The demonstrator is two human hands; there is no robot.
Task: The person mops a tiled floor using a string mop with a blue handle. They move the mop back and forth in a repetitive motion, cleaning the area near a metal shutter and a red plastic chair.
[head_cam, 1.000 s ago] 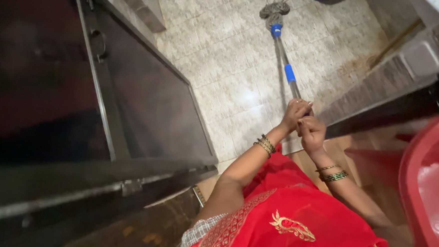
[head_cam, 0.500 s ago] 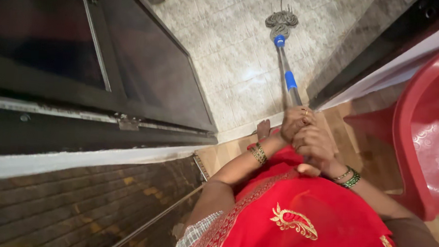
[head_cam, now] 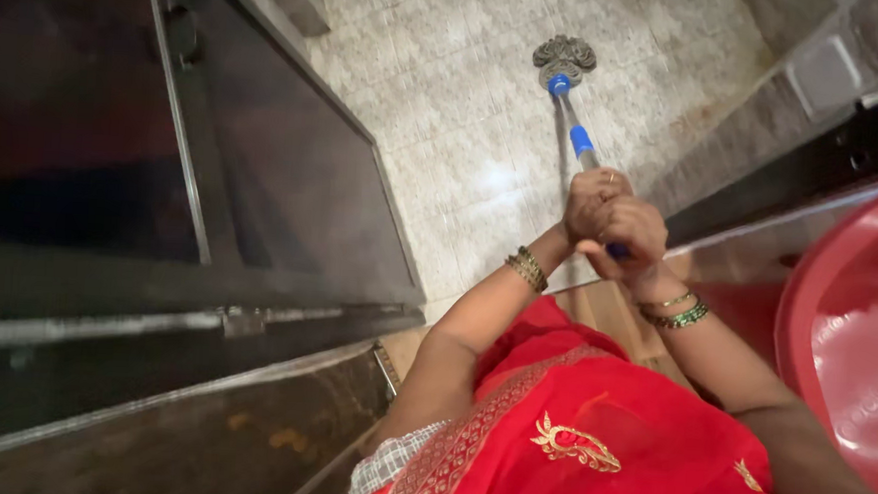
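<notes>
I hold a mop by its metal handle (head_cam: 577,144), which has blue fittings. My left hand (head_cam: 591,198) grips the handle higher up the shaft toward the head, and my right hand (head_cam: 632,235) is closed around the handle's end just behind it. The grey string mop head (head_cam: 563,53) rests on the pale tiled floor (head_cam: 446,107) ahead of me. Bangles circle both wrists, and red cloth with gold embroidery covers my front.
A dark glass door with a metal frame (head_cam: 188,164) stands open at the left. A red plastic chair (head_cam: 845,338) is close on my right. A dark wall edge (head_cam: 765,144) runs along the right of the tiled floor.
Both hands have pushed forward along with the handle, and the mop head has slid a little farther across the tiles. The view has tilted, bringing the chair lower right.
</notes>
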